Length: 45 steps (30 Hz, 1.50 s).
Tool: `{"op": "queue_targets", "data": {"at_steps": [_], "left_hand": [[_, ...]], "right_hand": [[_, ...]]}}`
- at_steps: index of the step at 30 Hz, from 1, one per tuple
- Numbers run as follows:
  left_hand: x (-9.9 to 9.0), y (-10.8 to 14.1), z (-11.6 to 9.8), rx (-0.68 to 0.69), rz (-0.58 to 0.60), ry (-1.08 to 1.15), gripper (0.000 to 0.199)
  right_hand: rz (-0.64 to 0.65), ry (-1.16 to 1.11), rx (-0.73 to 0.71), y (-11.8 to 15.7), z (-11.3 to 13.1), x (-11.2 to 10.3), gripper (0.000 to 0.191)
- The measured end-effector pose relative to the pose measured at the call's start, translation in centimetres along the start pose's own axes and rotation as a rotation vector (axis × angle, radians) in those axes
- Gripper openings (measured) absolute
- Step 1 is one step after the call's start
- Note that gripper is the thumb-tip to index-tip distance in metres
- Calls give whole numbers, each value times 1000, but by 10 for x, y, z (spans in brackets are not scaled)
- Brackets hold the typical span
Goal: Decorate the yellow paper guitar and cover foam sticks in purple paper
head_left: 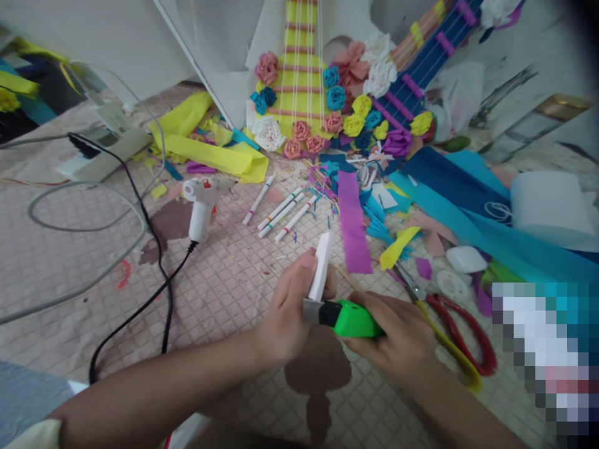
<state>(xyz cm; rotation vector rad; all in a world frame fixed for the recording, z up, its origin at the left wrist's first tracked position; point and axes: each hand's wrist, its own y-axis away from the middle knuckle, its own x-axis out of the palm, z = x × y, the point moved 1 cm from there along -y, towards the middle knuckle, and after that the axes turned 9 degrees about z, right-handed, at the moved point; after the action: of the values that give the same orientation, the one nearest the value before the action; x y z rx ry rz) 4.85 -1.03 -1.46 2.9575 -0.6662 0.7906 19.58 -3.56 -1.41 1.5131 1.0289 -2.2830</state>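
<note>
My left hand (297, 293) is closed around a small white block-like strip (321, 268), perhaps foam, which it holds tilted slightly. In my right hand (402, 333) is a green utility knife (358, 319), its blade pointing left. The blade meets the lower end of the white strip, close to my left fingers. Beyond my hands lie several white markers (283, 209) with coloured bands. A purple paper strip (354, 221) lies just past the white strip. Scissors (461, 337) with red and yellow handles rest beside my right hand.
A white glue gun (201, 209) stands at left, its black cord (131, 337) trailing forward. Behind it is a power strip (103, 146). Two paper-flowered guitar shapes, yellow (303, 75) and blue (397, 100), lean at the back. Blue crepe paper (468, 218) and a white roll (552, 209) lie right.
</note>
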Motion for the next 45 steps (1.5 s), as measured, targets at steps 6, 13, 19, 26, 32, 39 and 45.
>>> {"op": "queue_targets", "data": {"at_steps": [6, 13, 19, 26, 32, 39, 45], "left_hand": [[-2, 1, -2, 61, 5, -154, 39], [-3, 2, -1, 83, 17, -192, 37], [0, 0, -1, 57, 28, -145, 38], [-5, 3, 0, 91, 42, -233, 38], [-2, 4, 1, 61, 70, -172, 40], [3, 5, -4, 67, 83, -109, 40], [2, 5, -5, 50, 92, -76, 40]], "right_hand": [[39, -18, 42, 0, 1, -1, 32], [41, -43, 56, 1, 0, -1, 32], [45, -29, 50, 0, 0, -1, 32], [27, -21, 22, 1, 2, -2, 31], [24, -16, 12, -2, 2, -4, 34], [5, -26, 3, -1, 2, -5, 38], [26, -31, 3, 0, 2, -6, 38]]}}
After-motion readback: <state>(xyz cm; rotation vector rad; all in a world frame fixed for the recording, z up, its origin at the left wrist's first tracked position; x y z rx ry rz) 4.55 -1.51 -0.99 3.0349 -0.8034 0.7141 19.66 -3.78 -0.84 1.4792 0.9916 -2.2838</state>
